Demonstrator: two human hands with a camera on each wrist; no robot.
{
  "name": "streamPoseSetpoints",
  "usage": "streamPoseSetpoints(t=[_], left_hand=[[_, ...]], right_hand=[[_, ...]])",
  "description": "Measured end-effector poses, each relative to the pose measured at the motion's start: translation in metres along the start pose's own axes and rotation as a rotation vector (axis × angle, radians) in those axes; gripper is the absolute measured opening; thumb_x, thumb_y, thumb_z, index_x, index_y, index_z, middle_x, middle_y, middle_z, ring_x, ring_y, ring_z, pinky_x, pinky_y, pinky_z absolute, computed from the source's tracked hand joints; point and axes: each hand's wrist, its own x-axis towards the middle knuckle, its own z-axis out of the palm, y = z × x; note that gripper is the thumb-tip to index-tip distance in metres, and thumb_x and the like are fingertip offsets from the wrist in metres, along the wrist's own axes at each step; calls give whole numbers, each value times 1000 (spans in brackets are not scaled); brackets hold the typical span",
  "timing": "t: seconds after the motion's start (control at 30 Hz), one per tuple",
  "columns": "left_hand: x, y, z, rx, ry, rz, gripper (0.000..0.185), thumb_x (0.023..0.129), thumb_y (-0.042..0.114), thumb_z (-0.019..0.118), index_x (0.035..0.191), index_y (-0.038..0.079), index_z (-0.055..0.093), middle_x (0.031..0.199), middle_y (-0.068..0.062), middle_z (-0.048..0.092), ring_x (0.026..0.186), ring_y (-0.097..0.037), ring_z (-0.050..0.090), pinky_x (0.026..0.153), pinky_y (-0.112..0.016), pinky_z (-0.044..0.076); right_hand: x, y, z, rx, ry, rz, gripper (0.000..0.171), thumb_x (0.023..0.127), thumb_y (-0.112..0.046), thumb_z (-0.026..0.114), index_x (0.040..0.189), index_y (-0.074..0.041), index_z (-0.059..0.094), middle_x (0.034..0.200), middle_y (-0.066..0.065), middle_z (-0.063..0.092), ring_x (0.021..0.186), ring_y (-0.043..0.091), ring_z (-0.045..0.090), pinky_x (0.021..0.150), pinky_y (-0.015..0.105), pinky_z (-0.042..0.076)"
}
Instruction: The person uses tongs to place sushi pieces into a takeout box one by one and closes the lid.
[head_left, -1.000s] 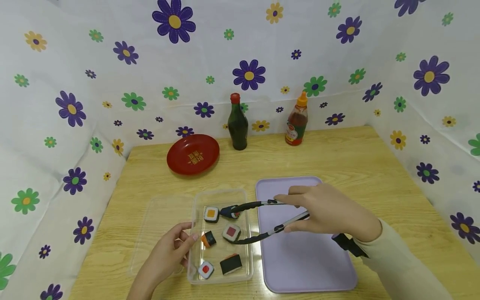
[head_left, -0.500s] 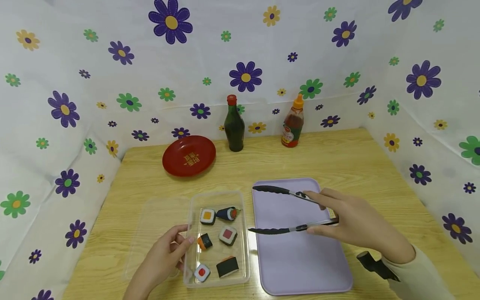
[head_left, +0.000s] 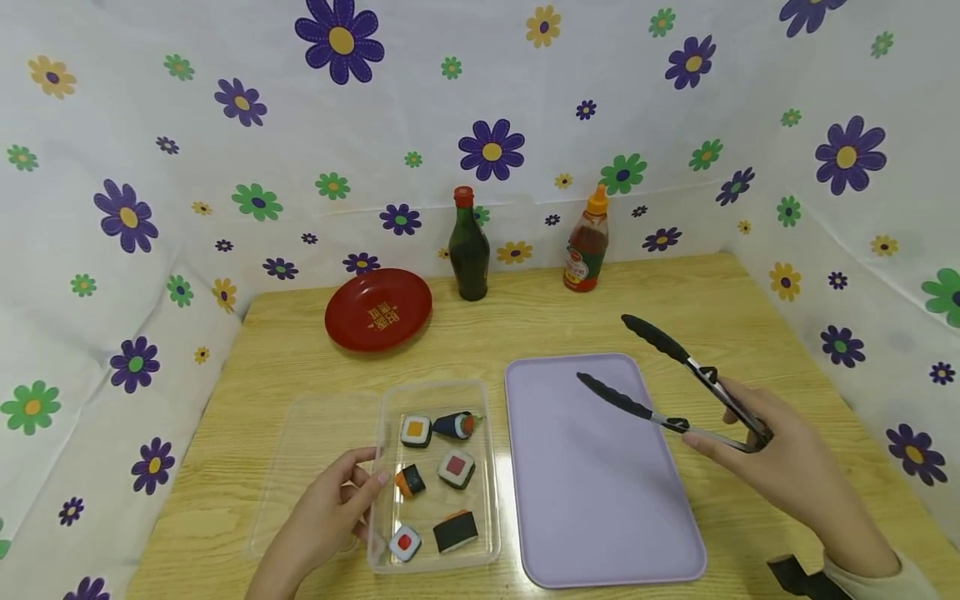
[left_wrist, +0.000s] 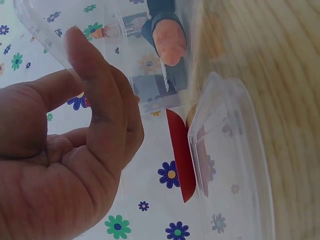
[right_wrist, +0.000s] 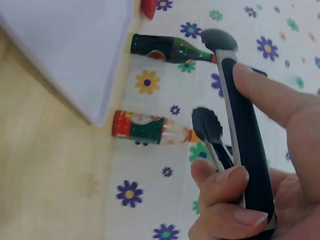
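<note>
My left hand (head_left: pixel 330 504) grips the left rim of a clear plastic box (head_left: pixel 491 508), thumb over the rim and fingers outside. Several toy sushi pieces lie in the box: an orange-centred roll (head_left: pixel 416 431), a dark cone-shaped hand roll (head_left: pixel 454 426), a dark-red-centred roll (head_left: pixel 456 469), a small orange and black piece (head_left: pixel 409 481), a red-centred roll (head_left: pixel 405 542) and a black-wrapped block (head_left: pixel 455 531). Above the right side of a lilac tray (head_left: pixel 600 500), my right hand (head_left: pixel 787 467) holds black-tipped tongs (head_left: pixel 615 394), their arms spread with nothing between them.
A clear lid (head_left: pixel 300 467) lies left of the box. Behind stand a red plate (head_left: pixel 360 321), a dark green bottle (head_left: pixel 470 258) and a sauce bottle (head_left: pixel 587 250) with an orange cap. Flowered cloth (head_left: pixel 420 100) surrounds the wooden table (head_left: pixel 675 308) on three sides.
The tongs, earlier over the box near the hand roll and the dark-red-centred roll, have moved right over the tray and now tilt up. The sushi pieces stay in the box; my left hand keeps its place.
</note>
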Motion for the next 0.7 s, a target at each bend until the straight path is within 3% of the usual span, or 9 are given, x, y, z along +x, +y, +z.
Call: streamPoseSetpoints(t=[0.2,0.37,0.53,0.7], left_hand=[[-1,2,0,2,5,-6,51,105,26,67,150,8,52,100,-11,61,67,-16,62,54,-30,61],[-2,2,0,-1,9,-19,51,105,26,68,150,8,52,100,-10,60,67,-17,62,54,-31,61],[-1,1,0,-7,-1,-21,52,104,26,68,150,8,52,100,-10,60,67,-18,62,54,-31,61],[1,1,-1,-9,-19,-3,55,104,28,68,151,6,50,100,-11,60,67,-17,61,54,-31,62]], right_hand=[[-16,22,-5,65,-7,209,89,92,-35,84,161,-1,38,116,20,60,61,6,43,47,25,39],[-25,42,-4,104,19,233,89,96,-25,80,165,-1,29,118,26,58,59,5,46,47,24,40],[-34,59,-2,88,15,246,85,99,-17,75,162,9,25,115,32,56,65,2,43,49,22,42],[-37,72,-4,42,-95,338,73,103,-27,70,151,13,32,119,40,57,78,10,45,56,23,39]])
